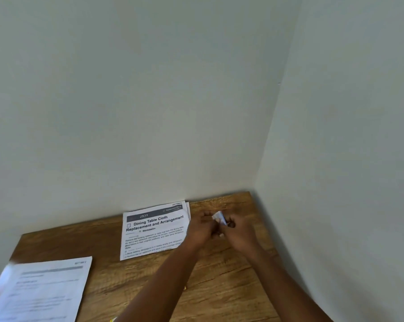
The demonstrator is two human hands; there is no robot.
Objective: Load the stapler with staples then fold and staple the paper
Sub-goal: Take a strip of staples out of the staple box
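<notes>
Both hands meet over the far right part of the wooden counter [219, 287], close to the corner where the two pale walls [150, 89] join. The left hand [200, 230] and the right hand [239, 231] have their fingers curled around a small white and blue object [219, 217], held between them just above the wood; it is too blurred to tell whether this is a staple box or the stapler itself, and each grip is closed on it. Just left of the hands lies a folded paper [153, 231] headed "Dining Table Cloth Replacement and Arrangement", its top edge nearly touching the back wall and its right edge tucked under the left hand. A second sheet [43, 291] lies well apart at the near left, running off the bottom of the view and reaching toward the counter's left edge. Between the two papers there is bare wood, and more bare wood stretches from the forearms toward the near edge. The right side of the counter runs along the side wall, leaving only a narrow strip beside the right hand. A small yellow scrap [112, 319] shows at the bottom edge, too little to identify.
</notes>
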